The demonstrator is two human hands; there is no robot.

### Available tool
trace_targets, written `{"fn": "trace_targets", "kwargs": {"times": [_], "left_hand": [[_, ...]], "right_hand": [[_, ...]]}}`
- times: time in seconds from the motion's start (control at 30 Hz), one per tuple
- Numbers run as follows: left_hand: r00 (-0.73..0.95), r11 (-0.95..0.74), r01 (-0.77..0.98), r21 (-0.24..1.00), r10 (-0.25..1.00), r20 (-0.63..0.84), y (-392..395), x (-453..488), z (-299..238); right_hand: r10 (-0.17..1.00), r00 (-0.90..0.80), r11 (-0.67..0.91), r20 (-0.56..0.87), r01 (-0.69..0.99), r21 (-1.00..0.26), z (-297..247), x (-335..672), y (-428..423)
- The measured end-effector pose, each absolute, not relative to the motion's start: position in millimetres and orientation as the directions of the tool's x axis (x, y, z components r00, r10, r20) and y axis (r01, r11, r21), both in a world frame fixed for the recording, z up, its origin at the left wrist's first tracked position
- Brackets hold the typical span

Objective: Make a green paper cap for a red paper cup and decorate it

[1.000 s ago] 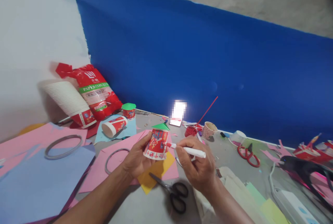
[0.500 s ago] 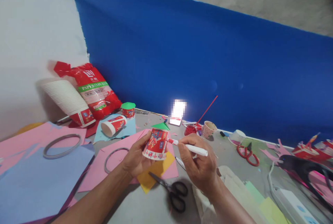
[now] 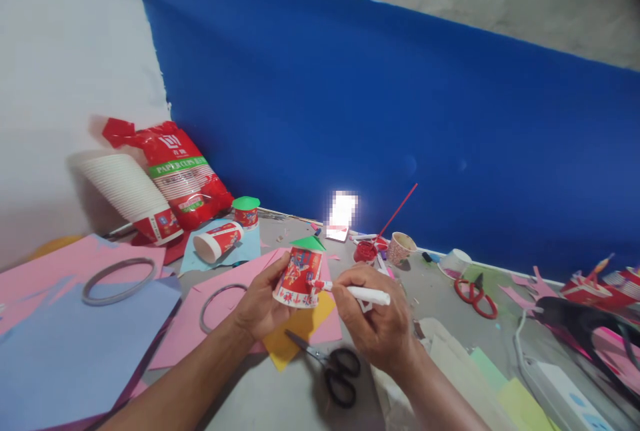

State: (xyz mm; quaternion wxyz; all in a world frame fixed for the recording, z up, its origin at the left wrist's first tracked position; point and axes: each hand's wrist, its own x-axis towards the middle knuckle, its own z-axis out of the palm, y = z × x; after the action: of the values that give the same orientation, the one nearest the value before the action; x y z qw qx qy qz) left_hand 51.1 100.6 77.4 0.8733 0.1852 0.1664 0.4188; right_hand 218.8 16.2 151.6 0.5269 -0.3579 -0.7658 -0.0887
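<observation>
Head view: a blue sheet [image 3: 75, 357] lies toward the near left corner of the surface [image 3: 270, 394], a gray ring [image 3: 107, 301] partly over it. Toward the far left corner, a stack of paper cups [image 3: 127, 194] leans just beside a red bag [image 3: 187, 177]. Next come a paper cup on its side [image 3: 220, 241] and, by the far edge, an upright green-topped cup [image 3: 246, 215]. The left hand [image 3: 265, 304] curls around a red-and-white cup [image 3: 299, 277], holding it above the middle of the surface, wide rim downward (a green paper piece [image 3: 309, 243] shows at its upper end). Black-handled scissors [image 3: 324, 359] lie toward the near edge. The right hand [image 3: 373, 317] has its fingers drawn together on a white marker [image 3: 367, 295], whose red end meets the cup's right side in view; actual contact is hard to tell. Red-handled scissors [image 3: 477, 295] lie farther right, and a white power strip [image 3: 567, 391] sits toward the near right corner.
</observation>
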Motion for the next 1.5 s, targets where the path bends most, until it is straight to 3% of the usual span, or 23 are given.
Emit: {"fn": "trace_targets", "kwargs": {"times": [0.3, 0.6, 0.87, 1.17, 1.37, 1.5], "left_hand": [[0.594, 0.560, -0.660, 0.501, 0.797, -0.109, 100.9, 50.1, 76.8], [0.597, 0.559, -0.693, 0.455, 0.799, -0.072, 97.6, 51.6, 81.1], [0.580, 0.542, -0.654, 0.528, 0.807, -0.110, 96.7, 51.1, 78.8], [0.610, 0.572, -0.660, 0.487, 0.786, -0.096, 98.0, 51.8, 73.6], [0.656, 0.567, -0.624, 0.538, 0.754, -0.035, 97.8, 48.4, 75.8], [0.651, 0.589, -0.618, 0.521, 0.755, -0.081, 98.3, 50.7, 79.8]], "right_hand": [[0.496, -0.025, 0.616, 0.868, 0.715, -0.331, 146.4, 225.4, 19.7], [0.389, -0.169, 0.745, 0.906, 0.636, -0.202, 149.9, 214.2, 12.3], [0.465, 0.037, 0.612, 0.885, 0.708, -0.352, 142.5, 222.0, 19.7], [0.409, -0.111, 0.690, 0.906, 0.687, -0.228, 148.7, 216.9, 12.8], [0.423, 0.052, 0.608, 0.904, 0.724, -0.326, 144.2, 224.2, 19.5], [0.436, 0.038, 0.619, 0.899, 0.712, -0.330, 146.2, 223.1, 17.6]]}}
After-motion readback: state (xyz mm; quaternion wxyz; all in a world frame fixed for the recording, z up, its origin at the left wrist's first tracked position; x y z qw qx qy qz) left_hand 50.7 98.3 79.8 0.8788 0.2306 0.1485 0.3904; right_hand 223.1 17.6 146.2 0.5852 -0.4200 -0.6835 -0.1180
